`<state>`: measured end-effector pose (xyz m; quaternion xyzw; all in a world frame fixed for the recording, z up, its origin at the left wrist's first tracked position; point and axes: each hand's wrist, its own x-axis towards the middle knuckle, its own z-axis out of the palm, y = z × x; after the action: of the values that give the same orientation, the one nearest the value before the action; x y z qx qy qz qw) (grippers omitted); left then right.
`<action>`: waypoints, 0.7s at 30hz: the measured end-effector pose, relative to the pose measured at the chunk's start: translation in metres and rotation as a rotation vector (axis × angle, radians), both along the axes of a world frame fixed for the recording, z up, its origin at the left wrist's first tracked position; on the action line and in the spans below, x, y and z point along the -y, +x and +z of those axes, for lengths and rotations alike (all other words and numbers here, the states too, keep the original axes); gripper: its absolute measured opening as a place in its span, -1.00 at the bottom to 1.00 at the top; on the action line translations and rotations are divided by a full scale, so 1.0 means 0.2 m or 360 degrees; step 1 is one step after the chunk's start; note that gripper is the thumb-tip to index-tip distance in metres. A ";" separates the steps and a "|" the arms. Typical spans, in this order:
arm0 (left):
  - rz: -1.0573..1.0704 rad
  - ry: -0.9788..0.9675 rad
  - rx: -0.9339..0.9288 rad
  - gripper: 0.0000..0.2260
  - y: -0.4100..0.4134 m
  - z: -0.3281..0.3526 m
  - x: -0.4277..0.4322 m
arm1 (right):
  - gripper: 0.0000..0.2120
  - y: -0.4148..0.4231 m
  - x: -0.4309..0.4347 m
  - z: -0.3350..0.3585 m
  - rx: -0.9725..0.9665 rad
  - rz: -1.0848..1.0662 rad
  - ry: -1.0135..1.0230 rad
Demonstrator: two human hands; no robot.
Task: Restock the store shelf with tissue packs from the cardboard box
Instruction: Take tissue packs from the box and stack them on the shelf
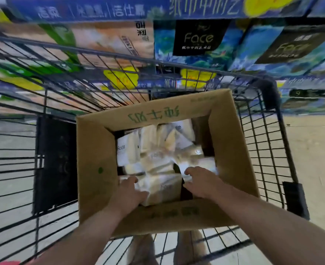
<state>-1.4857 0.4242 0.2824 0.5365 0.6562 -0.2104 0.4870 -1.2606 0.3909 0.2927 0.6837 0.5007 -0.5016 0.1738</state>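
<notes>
Item: cream plastic-wrapped tissue pack (161,186), which lay nearest me inside the brown open-topped cardboard box (94,159). My left hand (128,190) and right hand (200,180) curled round its ends. Risk: the slick wrap could have slipped, snagging loose neighbouring packs (131,148).

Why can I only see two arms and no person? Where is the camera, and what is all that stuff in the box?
The camera sits on the person's head and looks down, so you see only their arms, as if through their eyes. There is just this one picture. The left hand and the right hand reach into a brown cardboard box. The box stands in a wire shopping cart and holds many pale tissue packs. The hands are on either side of the nearest pack, with the fingers at its edges. The picture is blurry, so I cannot tell whether they grip it. Behind the cart is the store shelf with big blue packs.
</notes>
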 end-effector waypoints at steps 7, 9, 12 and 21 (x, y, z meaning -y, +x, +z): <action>0.0622 -0.0160 0.0003 -0.17 0.09 -0.27 0.01 | -0.59 -0.01 -0.01 -0.25 -0.0103 0.0001 -0.0111; 0.0675 -0.0199 -0.0030 -0.09 0.10 -0.33 0.02 | -0.60 -0.02 -0.01 -0.29 -0.0113 0.0003 -0.0108; 0.0623 -0.0164 -0.0170 -0.09 0.14 -0.37 0.04 | -0.62 -0.03 -0.01 -0.33 -0.0106 -0.0016 -0.0099; 0.0850 -0.0160 -0.0087 -0.24 0.12 -0.43 0.02 | -0.59 -0.04 -0.02 -0.38 -0.0116 -0.0077 -0.0083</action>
<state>-1.4625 0.4196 0.1970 0.3137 0.7761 -0.1211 0.5335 -1.2693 0.3946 0.2171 0.6722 0.4767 -0.5431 0.1611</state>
